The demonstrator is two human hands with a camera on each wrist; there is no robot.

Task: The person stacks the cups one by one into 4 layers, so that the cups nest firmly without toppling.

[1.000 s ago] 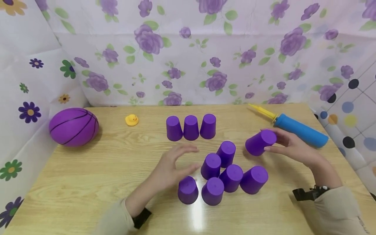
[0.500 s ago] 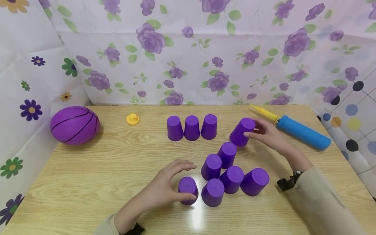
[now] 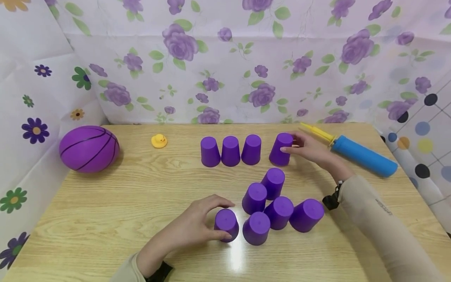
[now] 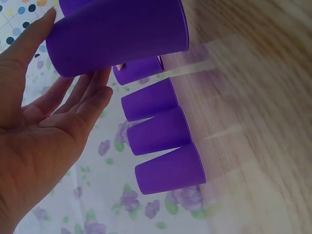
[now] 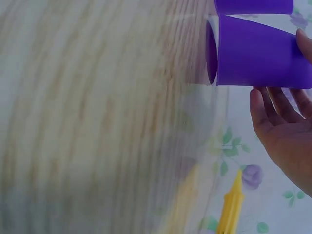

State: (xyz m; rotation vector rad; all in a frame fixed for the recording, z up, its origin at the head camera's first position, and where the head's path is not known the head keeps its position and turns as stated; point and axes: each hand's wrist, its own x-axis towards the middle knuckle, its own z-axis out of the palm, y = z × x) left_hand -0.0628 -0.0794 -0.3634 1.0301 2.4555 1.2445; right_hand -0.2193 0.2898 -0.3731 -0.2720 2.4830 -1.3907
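Observation:
Near the front, my left hand (image 3: 192, 224) curves round an upside-down purple plastic cup (image 3: 226, 224). Its thumb touches the cup's near side; the other fingers reach behind, partly hidden. In the left wrist view that same cup (image 4: 119, 36) lies between the thumb and fingers. At the back right, my right hand (image 3: 311, 148) grips another purple cup (image 3: 280, 150) between thumb and fingers. From the right wrist view, this cup (image 5: 261, 53) shows its open rim slightly, tilted off the table. Left of it, three cups (image 3: 230, 152) stand upside down in a row.
Several more purple cups (image 3: 256, 228) stand mouth-down in a cluster between the hands. A purple ball (image 3: 89, 149) sits at the table's left edge, a yellow rubber duck (image 3: 159, 141) at the back. A blue hand pump (image 3: 364, 154) with a yellow nozzle lies beyond the right hand.
My right hand has carried its cup left and back, towards the row of three. My left hand has come down and forward round the front-left cup.

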